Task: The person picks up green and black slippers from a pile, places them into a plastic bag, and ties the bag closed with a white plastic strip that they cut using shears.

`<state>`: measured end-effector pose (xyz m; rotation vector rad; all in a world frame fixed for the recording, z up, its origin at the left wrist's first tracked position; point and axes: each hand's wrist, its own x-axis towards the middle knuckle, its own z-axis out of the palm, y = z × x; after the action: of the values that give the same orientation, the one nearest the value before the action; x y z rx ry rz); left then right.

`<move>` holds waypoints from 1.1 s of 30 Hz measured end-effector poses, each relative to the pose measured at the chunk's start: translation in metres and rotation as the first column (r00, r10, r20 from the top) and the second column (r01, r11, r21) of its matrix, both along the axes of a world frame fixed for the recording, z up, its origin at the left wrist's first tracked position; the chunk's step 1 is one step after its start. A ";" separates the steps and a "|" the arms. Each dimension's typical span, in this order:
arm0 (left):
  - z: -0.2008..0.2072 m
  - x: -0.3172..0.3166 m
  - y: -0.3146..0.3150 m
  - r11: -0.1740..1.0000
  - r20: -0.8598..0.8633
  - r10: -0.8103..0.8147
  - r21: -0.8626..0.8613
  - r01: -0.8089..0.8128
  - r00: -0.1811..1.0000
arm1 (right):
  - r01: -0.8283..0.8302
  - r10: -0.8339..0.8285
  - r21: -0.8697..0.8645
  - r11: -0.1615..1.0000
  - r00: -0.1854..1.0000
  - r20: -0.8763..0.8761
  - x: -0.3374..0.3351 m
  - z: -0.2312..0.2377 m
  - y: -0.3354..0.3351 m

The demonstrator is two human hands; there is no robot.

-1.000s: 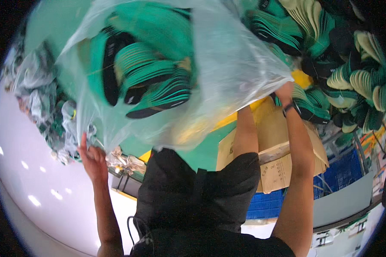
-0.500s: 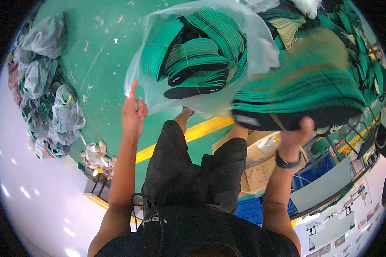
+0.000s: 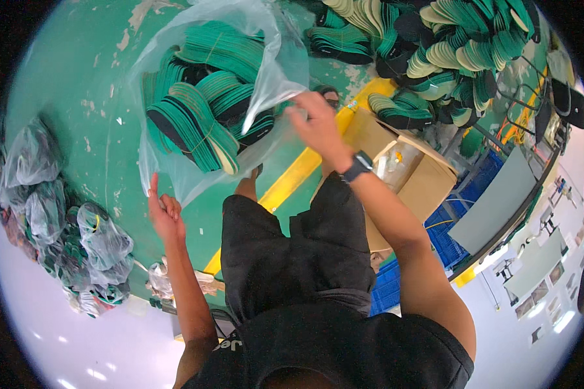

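A clear plastic bag (image 3: 276, 84) stands on the floor ahead of me, its mouth spread wide. Inside lie several banded bundles of green and black insoles (image 3: 191, 126); the nearest one sits tilted on top, a cream edge showing at one end. My left hand (image 3: 165, 212) is at the bag's near left rim, its index finger stretched along the film and the other fingers curled. At the right rim, my right hand (image 3: 319, 126) grips the film with bent fingers, a dark watch on its wrist. No insoles are in either hand.
Loose piles of green and cream insoles (image 3: 435, 61) cover the floor at the far right. An open cardboard box (image 3: 428, 181) stands by my right leg, beside blue crates (image 3: 386, 288) and a grey-topped table (image 3: 499, 201). Filled plastic bags (image 3: 104, 236) are heaped on the left.
The insole bundle that my right hand carried now lies in the bag, let go. That hand has moved left to the bag's rim. The view has swung to the right.
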<state>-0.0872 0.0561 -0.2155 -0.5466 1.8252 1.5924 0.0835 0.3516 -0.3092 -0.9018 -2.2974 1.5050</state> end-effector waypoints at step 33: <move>-0.044 0.028 0.061 0.964 -0.120 0.146 -0.205 -0.168 0.982 | -0.167 -0.092 0.258 0.951 0.648 0.756 0.094 -0.334 0.176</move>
<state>-0.0589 0.1174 -0.2592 -0.7352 2.0930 1.5597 0.1773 0.5280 -0.6431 -1.6316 -3.0101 0.7602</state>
